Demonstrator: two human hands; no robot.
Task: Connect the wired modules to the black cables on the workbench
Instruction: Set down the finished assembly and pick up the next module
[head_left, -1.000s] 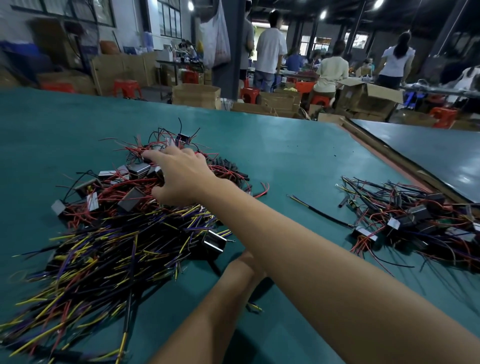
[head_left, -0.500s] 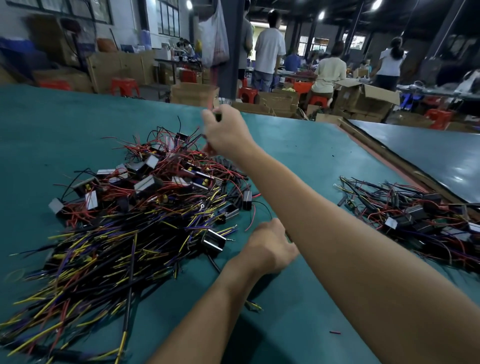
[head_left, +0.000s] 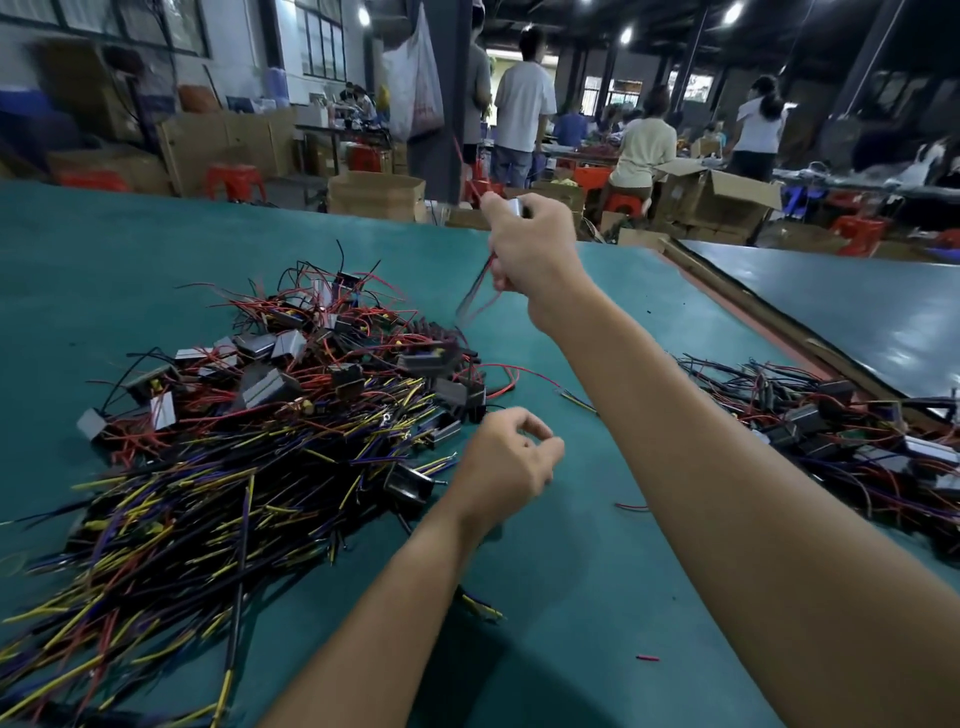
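While the green workbench (head_left: 130, 270) shows most of the job undone, the big tangle (head_left: 249, 441) of modules and black cables (head_left: 240, 571) sprawls at the left, and a smaller heap (head_left: 831, 431) at the right looks, I'd judge, like joined sets. The right hand (head_left: 530, 249) is up at the far side, fingers curled round one wired module (head_left: 514, 208), wires (head_left: 475, 293) dangling. The left hand (head_left: 506, 467), near the tangle's edge: fingers curled, pinching anything? Can't tell.

Dim workshop hall, ceiling lamps (head_left: 732, 11); cardboard boxes (head_left: 376, 196), red stools (head_left: 234, 179), barred windows (head_left: 322, 47), dark pillar (head_left: 453, 78)
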